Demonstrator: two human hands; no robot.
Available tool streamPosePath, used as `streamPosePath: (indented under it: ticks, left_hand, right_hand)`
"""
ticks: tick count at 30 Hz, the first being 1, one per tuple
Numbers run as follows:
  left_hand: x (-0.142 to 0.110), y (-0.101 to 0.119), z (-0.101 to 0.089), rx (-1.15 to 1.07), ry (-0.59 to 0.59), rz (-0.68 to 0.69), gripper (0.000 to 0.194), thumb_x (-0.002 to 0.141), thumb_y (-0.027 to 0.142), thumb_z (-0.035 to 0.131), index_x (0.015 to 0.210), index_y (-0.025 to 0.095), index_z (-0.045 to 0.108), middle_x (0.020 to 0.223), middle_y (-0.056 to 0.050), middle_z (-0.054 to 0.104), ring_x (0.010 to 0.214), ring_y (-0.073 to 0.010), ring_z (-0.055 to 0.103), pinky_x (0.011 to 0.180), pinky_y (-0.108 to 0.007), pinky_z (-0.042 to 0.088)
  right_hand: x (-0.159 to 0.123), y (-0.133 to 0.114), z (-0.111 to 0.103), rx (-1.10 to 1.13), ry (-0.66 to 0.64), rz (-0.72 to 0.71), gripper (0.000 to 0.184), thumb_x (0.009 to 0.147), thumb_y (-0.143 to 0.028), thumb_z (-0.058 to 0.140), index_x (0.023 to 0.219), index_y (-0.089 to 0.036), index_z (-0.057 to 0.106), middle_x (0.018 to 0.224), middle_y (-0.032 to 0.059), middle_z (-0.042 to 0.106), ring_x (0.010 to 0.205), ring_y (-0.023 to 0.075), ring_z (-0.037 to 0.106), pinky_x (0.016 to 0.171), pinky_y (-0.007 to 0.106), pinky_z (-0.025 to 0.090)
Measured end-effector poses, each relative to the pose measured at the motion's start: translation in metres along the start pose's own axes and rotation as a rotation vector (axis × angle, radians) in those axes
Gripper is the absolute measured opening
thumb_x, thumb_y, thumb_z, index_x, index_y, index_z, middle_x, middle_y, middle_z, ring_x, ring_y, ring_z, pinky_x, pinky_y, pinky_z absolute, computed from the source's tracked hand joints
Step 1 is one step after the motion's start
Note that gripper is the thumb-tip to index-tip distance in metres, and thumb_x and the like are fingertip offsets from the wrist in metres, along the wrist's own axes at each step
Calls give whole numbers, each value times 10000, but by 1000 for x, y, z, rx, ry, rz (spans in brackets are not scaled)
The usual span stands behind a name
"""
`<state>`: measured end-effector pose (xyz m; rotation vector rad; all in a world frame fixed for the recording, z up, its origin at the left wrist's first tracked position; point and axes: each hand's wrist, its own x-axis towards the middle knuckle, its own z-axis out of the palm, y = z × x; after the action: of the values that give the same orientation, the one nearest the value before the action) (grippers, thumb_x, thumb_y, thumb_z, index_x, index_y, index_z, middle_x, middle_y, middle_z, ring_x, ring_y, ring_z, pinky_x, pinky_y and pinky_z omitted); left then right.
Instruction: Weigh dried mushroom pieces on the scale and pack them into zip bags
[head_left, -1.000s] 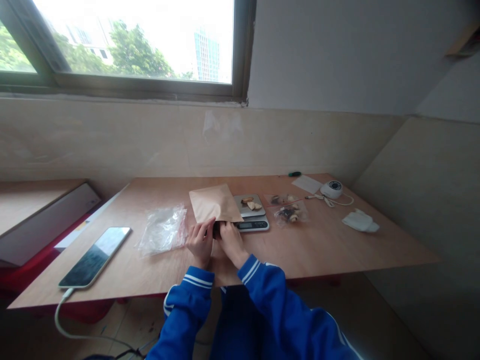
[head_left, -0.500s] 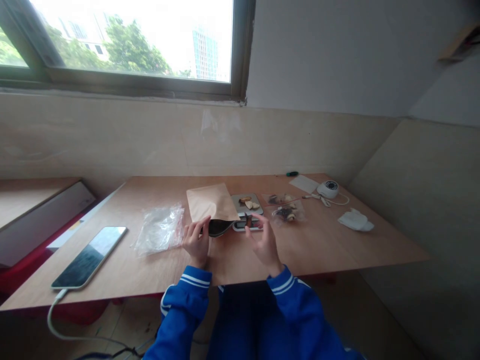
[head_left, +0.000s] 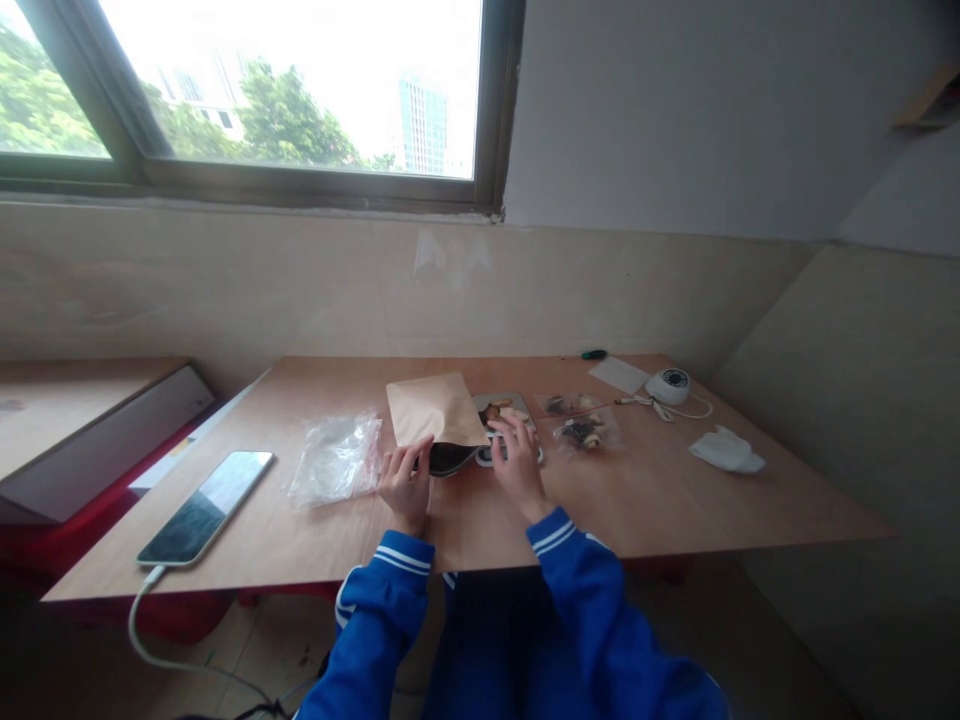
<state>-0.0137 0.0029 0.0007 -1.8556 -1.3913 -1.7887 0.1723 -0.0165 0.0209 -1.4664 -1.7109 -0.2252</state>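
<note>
A brown paper pouch (head_left: 433,408) lies on the wooden table (head_left: 645,500) with its dark mouth held agape toward me. My left hand (head_left: 405,484) grips the pouch's near left edge, thumb and fingers closed on it. My right hand (head_left: 516,456) reaches over the small kitchen scale (head_left: 504,425), fingers spread above the pale and brown pieces (head_left: 496,409) on its pan. Whether the fingers touch a piece is unclear. Both arms wear blue sleeves with white stripes.
A crumpled clear plastic bag (head_left: 335,459) lies left of the pouch, and a phone (head_left: 206,506) on a white cable further left. Right of the scale are two small clear bags of pieces (head_left: 581,430), a white round device (head_left: 667,385), white paper (head_left: 619,374) and a crumpled tissue (head_left: 726,450).
My right hand left the pouch's mouth, swung right and forward, and now hovers over the scale's pan. My left hand kept its hold on the pouch, whose mouth has come open.
</note>
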Motion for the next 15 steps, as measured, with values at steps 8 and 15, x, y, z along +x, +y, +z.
streamPosePath:
  ticks: [8,15]
  left_hand:
    - [-2,-2,1,-3,-1,-18,170,865,245,578,976,248,707,796,-20,683,739,-137,575,727,-257,450]
    - [-3,-4,1,-4,32,-20,181,875,253,564,986,239,706,811,-22,690,724,-138,576,717,-265,459]
  right_hand:
    - [-34,-62,-1,262,-258,-282,328,818,-36,375,999,-131,631,1014,106,640,1011,192,569,910,310,490]
    - [3,-93,47,-93,-491,15,330,867,-66,404,1153,-42,566,1060,200,656,958,262,640,835,378,536]
